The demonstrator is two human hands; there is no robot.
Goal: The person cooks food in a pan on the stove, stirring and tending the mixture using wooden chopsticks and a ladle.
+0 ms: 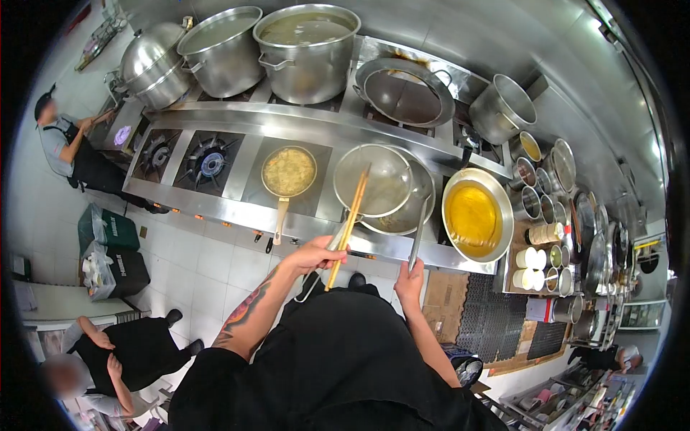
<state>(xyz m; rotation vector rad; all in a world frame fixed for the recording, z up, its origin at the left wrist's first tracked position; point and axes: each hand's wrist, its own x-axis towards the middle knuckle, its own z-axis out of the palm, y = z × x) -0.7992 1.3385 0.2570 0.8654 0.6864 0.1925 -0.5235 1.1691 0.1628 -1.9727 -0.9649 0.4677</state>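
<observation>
In front of me, my left hand (pixel 321 256) is closed around a pair of long wooden chopsticks (pixel 351 218) and the metal handle of a round strainer (pixel 373 169). The strainer is over a wok (pixel 424 188) on the stove, covering much of its inside. My right hand (pixel 410 283) grips a long-handled metal utensil (pixel 417 237) that reaches up to the wok's right side. Its far end is hard to make out. Left of the wok, a frying pan (pixel 289 170) with a yellowish, bubbling filling sits on the stove, its pale handle toward me.
A wide metal bowl of yellow oil (pixel 472 215) stands right of the wok. Large stockpots (pixel 307 68) line the back, beside another wok (pixel 405 93). Several containers (pixel 530 269) crowd the right. Other people stand at the far left (pixel 72 147), lower left (pixel 118 359) and far right.
</observation>
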